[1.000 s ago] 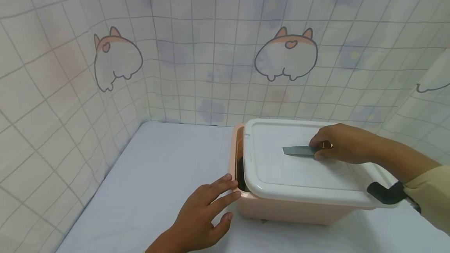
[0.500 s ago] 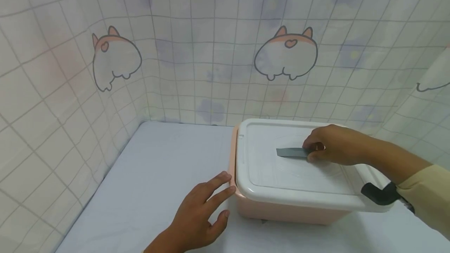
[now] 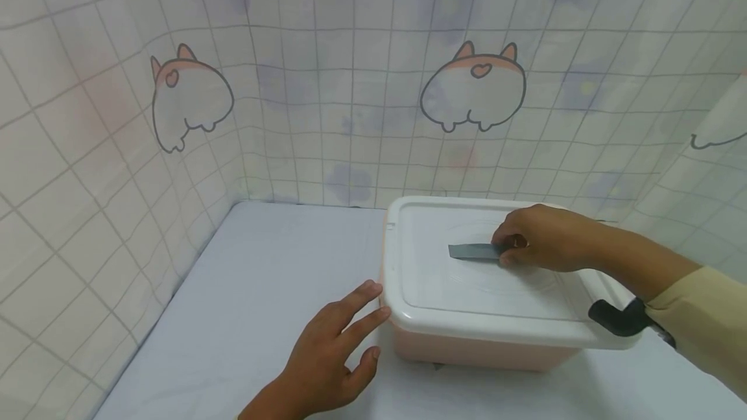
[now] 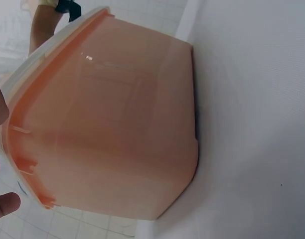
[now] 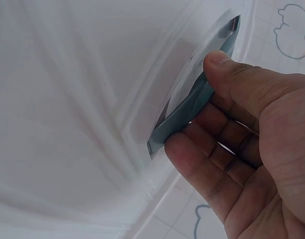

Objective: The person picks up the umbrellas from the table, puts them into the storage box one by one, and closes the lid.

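A white lid [image 3: 432,290] lies over the pink plastic box [image 3: 478,349], covering its opening in the head view. My right hand [image 3: 543,238] pinches the grey strap handle [image 3: 471,251] on top of the lid; the right wrist view shows thumb and fingers round the grey strap [image 5: 177,119]. At the box's left end is my left hand [image 3: 332,349], fingers spread and fairly straight, their tips at the lid's near left corner. In the left wrist view the pink box [image 4: 112,119] fills the middle, with a few fingertips at the left edge. The inside of the box is hidden.
The box stands on a table with a white cover [image 3: 280,258]. Behind and to the left hangs a white grid-patterned curtain [image 3: 327,83] with cartoon animal prints. A black curved piece [image 3: 618,317] sits at my right wrist, above the lid's right end.
My right hand has moved the lid leftwards, and the gap at the box's left end has closed. The dark thing seen inside is now covered. My left hand has barely shifted.
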Tool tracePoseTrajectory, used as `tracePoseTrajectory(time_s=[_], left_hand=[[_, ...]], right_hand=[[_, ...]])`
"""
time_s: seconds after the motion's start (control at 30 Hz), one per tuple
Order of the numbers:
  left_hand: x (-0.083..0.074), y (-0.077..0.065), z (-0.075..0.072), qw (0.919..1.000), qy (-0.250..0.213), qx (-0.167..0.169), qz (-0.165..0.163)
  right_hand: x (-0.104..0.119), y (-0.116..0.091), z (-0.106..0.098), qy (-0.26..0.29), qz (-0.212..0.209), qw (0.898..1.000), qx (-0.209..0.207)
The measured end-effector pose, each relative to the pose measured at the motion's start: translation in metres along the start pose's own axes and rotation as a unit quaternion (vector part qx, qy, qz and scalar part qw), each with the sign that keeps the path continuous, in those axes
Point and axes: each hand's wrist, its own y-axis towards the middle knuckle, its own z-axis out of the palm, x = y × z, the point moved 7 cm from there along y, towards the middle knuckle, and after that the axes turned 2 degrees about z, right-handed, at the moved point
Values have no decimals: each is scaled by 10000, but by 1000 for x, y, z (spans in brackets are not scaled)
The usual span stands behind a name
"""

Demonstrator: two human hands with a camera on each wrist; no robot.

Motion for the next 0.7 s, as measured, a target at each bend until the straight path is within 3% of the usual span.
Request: tracePoseTrajectory(time_s=[0.27,0.43,0.7], left_hand=[[0,1,1,10000,-41,65,5],[1,0,5,9995,-80,292,-57],[2,-1,10,9982,-128,553,-188]], right_hand=[[5,4,4,-76,185,9998,76],[2,5,7,-74,298,9995,95],[1,-4,4,92,-17,9999,-104]])
